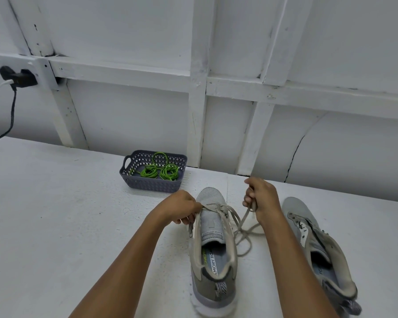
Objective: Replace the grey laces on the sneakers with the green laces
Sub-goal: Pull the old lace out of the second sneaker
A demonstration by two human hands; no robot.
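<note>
Left fingers (189, 220): curled and pinching the top of the lacing on the near sneaker (210, 197), at the left eyelet row, holding the upper steady. The left hand (179, 207) sits on the shoe's 9 o'clock side.

Right fingers (248, 199): closed around the grey lace (245, 216). The right hand (262, 198) is raised off the shoe's 2 o'clock side, with the strand running taut from the fist down toward the eyelets.

Lace: most of its length is out. Slack loops lie on the table (55, 214) at 3 o'clock of the shoe, between the two forearms. Only the rows nearest the toe look threaded, and the tongue is bare below them.

Second sneaker (295, 207): at 3 o'clock of the first, apart from it, toe pointing away and tilted onto its side. No lace shows in its eyelets, though the far row is partly hidden.

Basket (156, 185): at 11 o'clock of the hands, near the wall. The green laces (169, 172) lie inside it in coils, untouched.

Progress, as I judge it: grey lace removal is nearly finished on the near shoe and probably done on the other. None of the green lacing has begun, so both shoes remain to be threaded. That puts the task under halfway.

Wall socket with plug and cable (13, 106) at 10 o'clock, clear of the work.
</note>
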